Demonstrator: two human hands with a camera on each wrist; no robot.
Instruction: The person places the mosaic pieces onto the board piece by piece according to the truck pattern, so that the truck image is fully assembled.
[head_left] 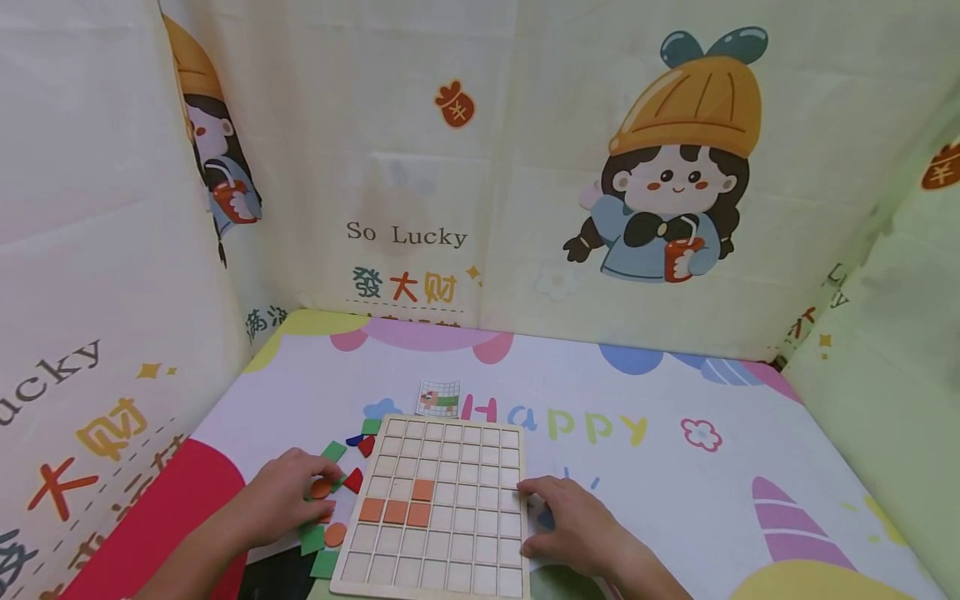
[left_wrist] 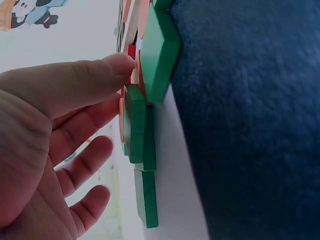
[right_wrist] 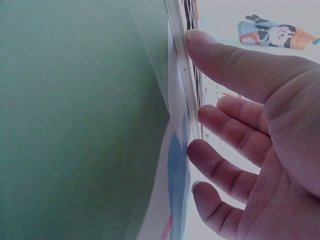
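A wooden grid board [head_left: 457,492] lies in front of me, with several orange square tiles [head_left: 422,490] set in its cells. My left hand [head_left: 288,496] is at loose pieces left of the board, thumb and index finger apart. Between them shows a round orange piece [head_left: 321,488]; an orange tile lies partly hidden under the thumb. In the left wrist view, green tiles [left_wrist: 135,125] lie just beyond the fingertips. My right hand [head_left: 566,521] touches the board's right edge with thumb and index finger, the other fingers loosely bent [right_wrist: 220,200].
A small picture card [head_left: 438,398] lies behind the board. Along its left side are red pieces [head_left: 353,481], a dark blue piece [head_left: 354,441], green tiles [head_left: 324,564] and another orange disc [head_left: 335,534]. Printed cloth walls [head_left: 420,183] enclose the table on the back and sides.
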